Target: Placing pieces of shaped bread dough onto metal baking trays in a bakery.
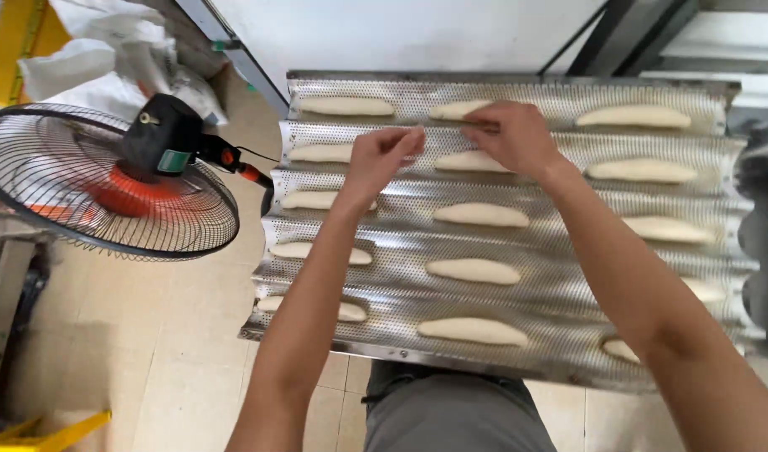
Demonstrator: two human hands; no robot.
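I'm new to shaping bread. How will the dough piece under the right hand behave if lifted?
The dough piece looks soft and pale, so it would probably sag and stretch. The right hand touches it with fingertips only, suggesting it dents easily. The tray groove likely stops rolling.

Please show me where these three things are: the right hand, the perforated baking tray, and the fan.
right hand (518, 134), head view, on the back of the hand.
perforated baking tray (401, 297), head view, on a bare stretch of a channel.
fan (162, 134), head view, on the black motor housing.
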